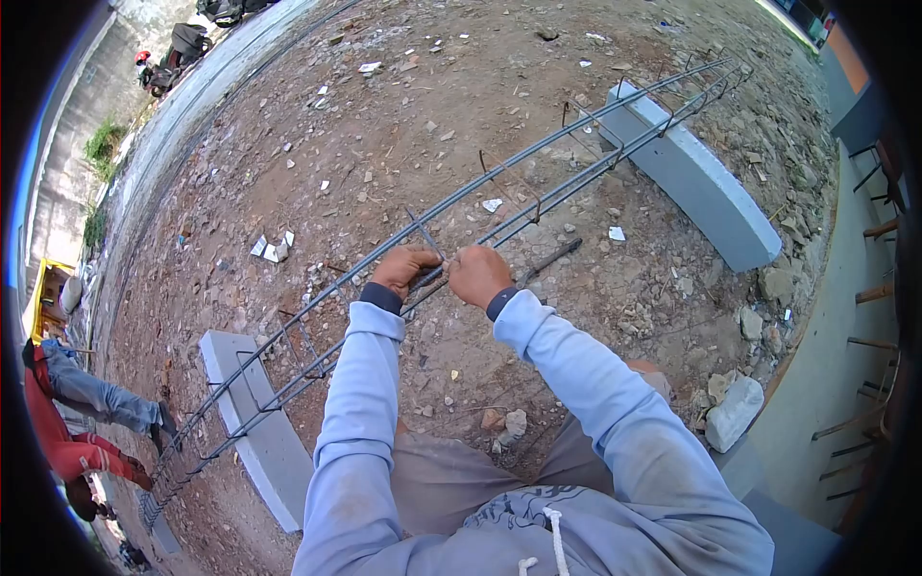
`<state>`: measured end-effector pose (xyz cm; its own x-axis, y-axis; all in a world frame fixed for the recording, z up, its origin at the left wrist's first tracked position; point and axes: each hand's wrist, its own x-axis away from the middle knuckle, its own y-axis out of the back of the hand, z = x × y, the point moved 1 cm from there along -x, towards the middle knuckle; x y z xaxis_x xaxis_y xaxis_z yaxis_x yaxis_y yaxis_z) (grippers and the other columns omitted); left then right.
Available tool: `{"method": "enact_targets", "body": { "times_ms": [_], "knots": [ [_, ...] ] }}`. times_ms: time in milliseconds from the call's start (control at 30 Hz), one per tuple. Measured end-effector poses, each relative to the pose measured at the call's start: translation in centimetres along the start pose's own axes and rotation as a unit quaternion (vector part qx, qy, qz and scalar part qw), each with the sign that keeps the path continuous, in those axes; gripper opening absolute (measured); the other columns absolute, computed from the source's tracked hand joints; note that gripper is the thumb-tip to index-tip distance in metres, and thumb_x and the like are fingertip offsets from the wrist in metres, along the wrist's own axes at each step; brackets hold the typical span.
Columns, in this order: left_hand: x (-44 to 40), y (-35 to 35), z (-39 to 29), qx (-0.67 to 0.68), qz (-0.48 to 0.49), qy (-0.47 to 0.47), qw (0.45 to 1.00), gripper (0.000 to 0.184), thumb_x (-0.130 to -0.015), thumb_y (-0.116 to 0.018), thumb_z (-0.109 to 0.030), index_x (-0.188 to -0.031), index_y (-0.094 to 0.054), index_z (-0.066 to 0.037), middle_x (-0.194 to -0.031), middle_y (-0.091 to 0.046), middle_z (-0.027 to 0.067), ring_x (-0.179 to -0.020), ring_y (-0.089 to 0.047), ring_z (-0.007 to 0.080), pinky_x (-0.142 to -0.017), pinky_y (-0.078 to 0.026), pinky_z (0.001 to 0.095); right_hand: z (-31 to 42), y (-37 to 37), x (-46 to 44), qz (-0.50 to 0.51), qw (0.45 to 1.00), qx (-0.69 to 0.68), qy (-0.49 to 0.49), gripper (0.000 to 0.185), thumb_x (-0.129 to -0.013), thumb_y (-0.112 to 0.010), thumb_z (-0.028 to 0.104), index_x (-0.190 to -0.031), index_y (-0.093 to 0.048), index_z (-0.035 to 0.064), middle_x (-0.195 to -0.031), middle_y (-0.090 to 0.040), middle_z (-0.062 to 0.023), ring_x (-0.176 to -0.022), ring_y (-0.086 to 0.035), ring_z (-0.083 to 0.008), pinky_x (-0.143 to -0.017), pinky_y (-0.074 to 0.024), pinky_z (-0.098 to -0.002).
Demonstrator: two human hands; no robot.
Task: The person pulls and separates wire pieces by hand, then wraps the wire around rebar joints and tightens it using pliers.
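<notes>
A long rebar cage (338, 282) of thin steel bars runs diagonally in front of me, with wire stirrups across it. My left hand (405, 271) is closed at the near bars, its fingers round the lower end of a stirrup (421, 230). Right beside it, my right hand (478, 276) is closed in a pinch at the same spot, fingertips almost touching the left ones. Whatever the right fingers hold is hidden. A dark rod (552, 259) shows just beyond the right cuff, apparently on the ground.
Grey concrete blocks carry the cage at right (711, 187) and lower left (254, 413). At far left a person in red (82, 451) bends over the cage's end. Rubble and tile shards (273, 249) litter the dirt. A white stone (735, 413) lies near the right-hand paving.
</notes>
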<state>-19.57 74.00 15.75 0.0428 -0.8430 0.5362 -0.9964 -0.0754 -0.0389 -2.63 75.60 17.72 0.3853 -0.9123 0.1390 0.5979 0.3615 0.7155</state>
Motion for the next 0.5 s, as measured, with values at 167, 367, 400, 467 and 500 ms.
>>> {"method": "enact_targets", "body": {
  "times_ms": [167, 367, 400, 467, 500],
  "knots": [
    [1.2, -0.1, -0.3, 0.039, -0.002, -0.016, 0.999, 0.011, -0.08, -0.065, -0.004, -0.09, -0.067, 0.001, -0.084, -0.067, 0.0066, -0.075, -0.062, 0.0124, -0.071, -0.049, 0.024, 0.1, 0.1, 0.1, 0.004, 0.999, -0.021, -0.023, 0.028, -0.079, -0.061, 0.027, -0.08, -0.069, 0.0003, -0.086, -0.065, -0.0237, -0.084, -0.064, -0.0385, -0.075, -0.0514, -0.0444],
    [3.8, -1.9, -0.6, -0.103, -0.091, -0.143, 0.98, 0.013, -0.081, -0.065, -0.006, -0.091, -0.066, 0.001, -0.085, -0.068, 0.006, -0.077, -0.063, 0.0131, -0.071, -0.05, 0.0245, 0.2, 0.5, 0.2, 0.004, 0.999, -0.036, -0.017, 0.029, -0.078, -0.063, 0.028, -0.08, -0.069, 0.0004, -0.084, -0.065, -0.024, -0.083, -0.064, -0.039, -0.074, -0.0514, -0.045],
    [4.4, -2.4, -0.9, -0.152, -0.108, -0.165, 0.969, 0.013, -0.082, -0.065, -0.007, -0.092, -0.066, 0.001, -0.085, -0.068, 0.006, -0.079, -0.064, 0.0134, -0.073, -0.05, 0.0248, 0.2, 0.4, 0.2, 0.004, 0.999, -0.04, -0.016, 0.029, -0.078, -0.063, 0.029, -0.079, -0.069, 0.0004, -0.084, -0.065, -0.0241, -0.083, -0.064, -0.0391, -0.074, -0.0514, -0.0451],
    [5.8, -3.4, -1.4, -0.253, -0.149, -0.208, 0.933, 0.014, -0.081, -0.064, -0.006, -0.094, -0.067, 0.0, -0.087, -0.068, 0.0062, -0.08, -0.064, 0.0137, -0.073, -0.05, 0.0254, 0.1, 0.1, 0.4, -0.006, 0.999, -0.047, -0.008, 0.028, -0.077, -0.063, 0.028, -0.079, -0.068, 0.0002, -0.083, -0.065, -0.0242, -0.082, -0.064, -0.0393, -0.074, -0.0514, -0.045],
    [6.5, -4.0, -1.6, -0.301, -0.168, -0.228, 0.911, 0.015, -0.081, -0.064, -0.006, -0.094, -0.067, 0.0, -0.088, -0.068, 0.0063, -0.08, -0.064, 0.0138, -0.074, -0.05, 0.0257, 0.0, 0.1, 0.5, -0.012, 0.999, -0.049, -0.005, 0.027, -0.077, -0.064, 0.027, -0.079, -0.068, 0.0001, -0.083, -0.065, -0.0243, -0.082, -0.064, -0.0395, -0.074, -0.0514, -0.045]
  ]
}}
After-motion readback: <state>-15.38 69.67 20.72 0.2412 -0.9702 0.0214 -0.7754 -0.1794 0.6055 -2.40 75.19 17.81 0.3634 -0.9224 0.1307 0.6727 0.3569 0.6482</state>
